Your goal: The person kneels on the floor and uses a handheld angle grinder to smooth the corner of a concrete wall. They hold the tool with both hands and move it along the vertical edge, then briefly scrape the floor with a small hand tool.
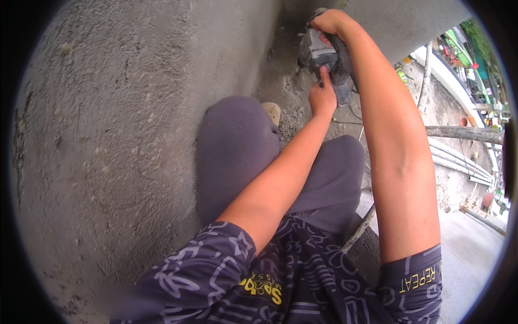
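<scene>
A dusty grey and black hammer drill (315,49) is held out in front of me at the far end of a narrow gap, close to the concrete. My right hand (333,25) reaches over from the right and is wrapped round the dark handle at its far end. On the near side, my left hand (322,98) is closed on the tool's body with the thumb pointing away from me along it. The drill's working tip is not plain to see.
A rough grey plastered wall (108,124) rises close on my left. Another smooth concrete face (404,21) stands beyond the drill. Rubble (291,97) lies by my shoe (272,112). To the right are a pole (464,133), white pipes (458,159) and a thin cable (348,122).
</scene>
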Demonstrator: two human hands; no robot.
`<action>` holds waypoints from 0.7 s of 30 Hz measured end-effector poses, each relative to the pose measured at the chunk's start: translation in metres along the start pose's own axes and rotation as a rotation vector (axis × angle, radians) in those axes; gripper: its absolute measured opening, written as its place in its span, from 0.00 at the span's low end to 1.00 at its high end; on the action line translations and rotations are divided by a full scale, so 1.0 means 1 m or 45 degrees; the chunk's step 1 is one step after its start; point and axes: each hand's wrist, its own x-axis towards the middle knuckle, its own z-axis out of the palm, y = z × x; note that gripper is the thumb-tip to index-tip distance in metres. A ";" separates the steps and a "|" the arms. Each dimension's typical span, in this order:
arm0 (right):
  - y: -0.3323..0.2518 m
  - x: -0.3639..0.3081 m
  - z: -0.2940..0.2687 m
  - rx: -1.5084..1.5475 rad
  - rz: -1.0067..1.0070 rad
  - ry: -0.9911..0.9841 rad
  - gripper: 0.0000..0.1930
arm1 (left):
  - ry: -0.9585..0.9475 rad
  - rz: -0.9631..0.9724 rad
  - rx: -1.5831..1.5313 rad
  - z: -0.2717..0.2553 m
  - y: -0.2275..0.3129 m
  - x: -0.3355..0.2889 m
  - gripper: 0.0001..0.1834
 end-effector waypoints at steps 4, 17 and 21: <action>0.005 0.000 0.000 -0.161 -0.051 0.025 0.12 | 0.010 0.003 0.031 0.000 -0.002 -0.002 0.62; 0.010 -0.006 -0.002 -0.110 -0.021 -0.005 0.12 | -0.009 -0.009 0.083 -0.002 -0.001 -0.006 0.61; 0.009 -0.014 -0.005 -0.165 -0.018 -0.014 0.13 | 0.012 0.030 0.100 -0.001 -0.002 -0.011 0.60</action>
